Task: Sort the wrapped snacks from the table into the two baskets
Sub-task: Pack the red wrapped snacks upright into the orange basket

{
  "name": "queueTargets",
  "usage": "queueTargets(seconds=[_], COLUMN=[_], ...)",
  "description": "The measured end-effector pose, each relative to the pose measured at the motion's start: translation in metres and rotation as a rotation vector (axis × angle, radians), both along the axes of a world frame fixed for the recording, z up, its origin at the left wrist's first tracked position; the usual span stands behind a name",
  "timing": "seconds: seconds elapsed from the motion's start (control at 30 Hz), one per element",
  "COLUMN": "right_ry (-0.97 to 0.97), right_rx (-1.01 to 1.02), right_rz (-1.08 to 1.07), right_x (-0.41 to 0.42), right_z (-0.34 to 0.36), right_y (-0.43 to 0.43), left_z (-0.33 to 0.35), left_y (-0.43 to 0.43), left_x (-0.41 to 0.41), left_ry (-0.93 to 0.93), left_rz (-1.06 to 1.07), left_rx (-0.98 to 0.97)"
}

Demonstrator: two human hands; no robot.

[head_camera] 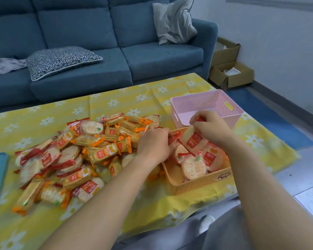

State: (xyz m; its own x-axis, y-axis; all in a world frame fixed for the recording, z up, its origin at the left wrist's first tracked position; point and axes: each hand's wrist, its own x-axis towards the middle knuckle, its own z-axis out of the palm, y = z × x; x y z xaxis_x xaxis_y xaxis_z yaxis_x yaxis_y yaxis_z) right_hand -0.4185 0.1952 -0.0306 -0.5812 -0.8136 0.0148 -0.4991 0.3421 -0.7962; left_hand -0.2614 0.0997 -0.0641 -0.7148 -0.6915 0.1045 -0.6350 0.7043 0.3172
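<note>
While the right grip (211, 129) pinches a red-wrapped rice cracker (193, 139) just above the orange basket (197, 186), the left grip (154, 143) rests at its rim, hold hidden; pink basket (206, 103) just beyond; snack pile (79, 156) leftward.

The one camera, worn on the person's head, looked forward and down over the table (116, 98) from close range, wide-angled. The left hand (154, 143) and right hand (211, 129) lay near centre at arm's reach, arms entering from 6 o'clock. The sofa (79, 33) filled 12 o'clock, the wall (278, 42) 2 o'clock, the floor (305, 177) 4 o'clock.
</note>
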Motion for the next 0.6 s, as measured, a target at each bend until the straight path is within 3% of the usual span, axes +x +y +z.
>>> queueTargets(seconds=[0.1,0.17,0.4,0.6], right_ry=[0.011,0.03,0.004,0.005], right_rx=[-0.08,-0.069,0.004,-0.026], right_rz=[0.017,0.059,-0.023,-0.067], right_x=[0.0,0.001,-0.008,-0.018], right_z=[0.003,0.003,-0.001,0.002], right_y=[-0.005,-0.007,-0.006,0.008], left_z=[0.008,0.014,0.024,0.025], left_y=[-0.009,-0.017,-0.03,-0.032], left_x=[0.009,0.018,0.028,0.017], left_ry=[0.298,0.415,0.57,0.299], left_rz=[0.138,0.192,0.128,-0.101], left_rx=[0.276,0.347,0.51,0.302])
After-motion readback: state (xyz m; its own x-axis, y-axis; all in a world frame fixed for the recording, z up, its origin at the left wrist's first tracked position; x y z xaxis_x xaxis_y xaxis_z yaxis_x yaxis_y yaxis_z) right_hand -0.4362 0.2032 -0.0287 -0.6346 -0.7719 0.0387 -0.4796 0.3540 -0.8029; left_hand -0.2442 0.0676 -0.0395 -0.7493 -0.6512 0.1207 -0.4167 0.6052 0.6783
